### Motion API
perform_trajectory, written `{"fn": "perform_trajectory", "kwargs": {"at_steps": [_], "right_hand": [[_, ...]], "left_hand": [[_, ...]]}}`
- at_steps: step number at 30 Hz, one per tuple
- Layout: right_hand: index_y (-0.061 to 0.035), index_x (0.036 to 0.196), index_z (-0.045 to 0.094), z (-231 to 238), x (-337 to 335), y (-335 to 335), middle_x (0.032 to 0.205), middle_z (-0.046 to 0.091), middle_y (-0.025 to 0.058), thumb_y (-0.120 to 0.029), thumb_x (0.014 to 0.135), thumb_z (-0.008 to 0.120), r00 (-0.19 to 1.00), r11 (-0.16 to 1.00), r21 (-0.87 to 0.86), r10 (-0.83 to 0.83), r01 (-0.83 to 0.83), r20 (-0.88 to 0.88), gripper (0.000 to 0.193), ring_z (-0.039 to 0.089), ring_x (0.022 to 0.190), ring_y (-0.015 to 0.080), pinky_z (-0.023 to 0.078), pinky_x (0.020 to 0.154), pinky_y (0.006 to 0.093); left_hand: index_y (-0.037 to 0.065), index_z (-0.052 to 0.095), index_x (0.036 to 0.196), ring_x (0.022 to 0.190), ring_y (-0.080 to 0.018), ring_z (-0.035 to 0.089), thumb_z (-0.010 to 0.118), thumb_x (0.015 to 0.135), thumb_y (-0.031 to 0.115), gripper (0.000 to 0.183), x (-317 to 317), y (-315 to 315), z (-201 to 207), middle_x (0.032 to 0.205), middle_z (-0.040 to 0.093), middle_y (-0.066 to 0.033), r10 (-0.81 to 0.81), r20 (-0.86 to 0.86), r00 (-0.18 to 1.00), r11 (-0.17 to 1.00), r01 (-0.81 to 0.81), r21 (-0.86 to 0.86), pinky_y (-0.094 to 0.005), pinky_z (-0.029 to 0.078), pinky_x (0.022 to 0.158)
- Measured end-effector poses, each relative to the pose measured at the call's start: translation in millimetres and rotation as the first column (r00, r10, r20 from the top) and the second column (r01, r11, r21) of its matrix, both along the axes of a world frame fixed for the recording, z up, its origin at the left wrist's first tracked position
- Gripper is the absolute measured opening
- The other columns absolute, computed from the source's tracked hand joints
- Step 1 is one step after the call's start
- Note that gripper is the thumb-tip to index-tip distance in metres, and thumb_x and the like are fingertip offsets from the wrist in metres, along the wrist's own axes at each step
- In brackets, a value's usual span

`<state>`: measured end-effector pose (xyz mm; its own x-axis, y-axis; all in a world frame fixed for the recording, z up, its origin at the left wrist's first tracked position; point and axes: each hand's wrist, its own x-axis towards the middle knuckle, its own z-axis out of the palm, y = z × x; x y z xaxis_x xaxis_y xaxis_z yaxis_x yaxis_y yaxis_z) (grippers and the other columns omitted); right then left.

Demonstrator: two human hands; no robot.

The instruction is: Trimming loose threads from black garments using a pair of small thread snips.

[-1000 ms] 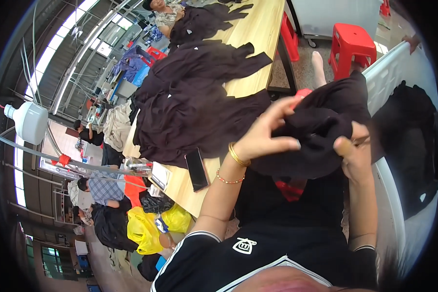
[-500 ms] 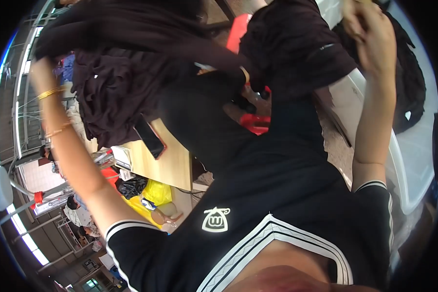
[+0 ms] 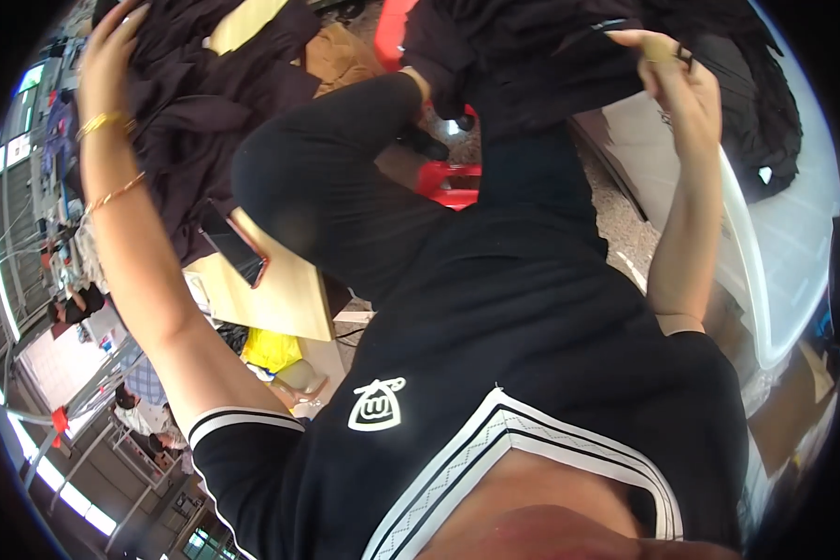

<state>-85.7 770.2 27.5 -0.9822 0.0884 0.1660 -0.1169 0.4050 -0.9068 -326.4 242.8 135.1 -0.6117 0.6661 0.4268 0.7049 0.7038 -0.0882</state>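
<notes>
Dark brown garments (image 3: 191,121) lie heaped on the table at the left. My left hand (image 3: 110,58) is at the upper left beside this heap, its fingers stretched out and nothing visible in them. Another dark garment (image 3: 532,70) is draped over my right leg. At its right edge is my right hand (image 3: 686,98), one finger reaching toward the cloth. The other fingers are curled round a small yellowish and black object (image 3: 661,50), too unclear to name.
A phone (image 3: 235,245) lies on the wooden table (image 3: 271,303). To the right stands a translucent white tub (image 3: 765,308) holding dark garments (image 3: 751,121). Brown cloth (image 3: 341,61), a red stool (image 3: 453,191) and a yellow bag (image 3: 271,350) are around me. People work at the far left.
The dark garment in my left hand has gone down onto the heap at the left, and that hand has let go. My right hand has come down to the draped garment's edge.
</notes>
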Motion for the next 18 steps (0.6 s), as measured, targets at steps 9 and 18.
{"fn": "perform_trajectory", "kwargs": {"at_steps": [9,18], "right_hand": [[-0.0029,0.103,0.072,2.5,23.9,6.0,0.069,0.052,-0.0051,-0.021,0.1,0.052,0.992,0.991,-0.078,-0.114,0.109,-0.053,0.027,0.044,0.062,0.0029,0.035,0.056,0.0195],[0.001,0.103,0.07,5.1,34.8,13.4,0.067,0.05,-0.0049,-0.016,0.101,0.051,0.992,0.988,-0.114,-0.111,0.104,-0.065,0.026,0.042,0.059,0.0015,0.033,0.053,0.0184]], "left_hand": [[-0.003,0.045,0.137,0.112,-0.0326,0.06,0.065,0.089,0.036,0.065,122.6,293.3,-142.7,0.122,0.059,-0.0252,-0.259,0.854,0.451,0.831,0.554,-0.041,-0.0372,0.049,0.094],[-0.002,0.064,0.105,0.092,-0.0366,0.065,0.064,0.085,0.032,0.039,147.5,344.0,-195.3,0.093,0.067,-0.0229,-0.283,0.93,0.236,0.913,0.364,0.186,-0.0407,0.05,0.081]]}}
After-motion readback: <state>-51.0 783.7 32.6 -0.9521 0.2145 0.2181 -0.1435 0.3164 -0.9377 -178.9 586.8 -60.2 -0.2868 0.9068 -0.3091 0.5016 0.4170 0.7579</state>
